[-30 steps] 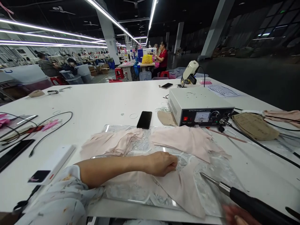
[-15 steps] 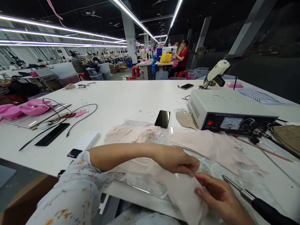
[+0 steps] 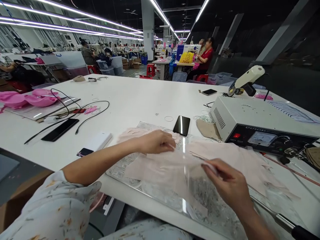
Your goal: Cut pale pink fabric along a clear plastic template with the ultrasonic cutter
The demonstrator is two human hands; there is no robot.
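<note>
A sheer pale pink fabric piece (image 3: 165, 170) hangs slightly blurred over a clear, mottled plate (image 3: 147, 196). My left hand (image 3: 158, 141) is closed in a pinch at its far edge, the fingertips pointing right. Its right corner is pinched between the thumb and fingers of my right hand (image 3: 228, 181). Behind my left hand lies a pale pink fabric stack (image 3: 132, 133), partly covered by the arm. Another fabric pile (image 3: 230, 160) spreads beyond my right hand. A metal-tipped tool with a black handle (image 3: 287, 222) lies at lower right, its tip hidden behind my right wrist.
A grey control box (image 3: 265, 116) with a dial stands at the right. A black phone (image 3: 181, 125) lies beyond the plate. On the left are a dark flat device (image 3: 60, 129), black cables and pink moulded cups (image 3: 41, 97). A person in red (image 3: 207, 56) sits farther back.
My left hand has moved left and away from me, apart from my right hand. The fabric is now stretched between them over the plate. The camera view has shifted a little.
</note>
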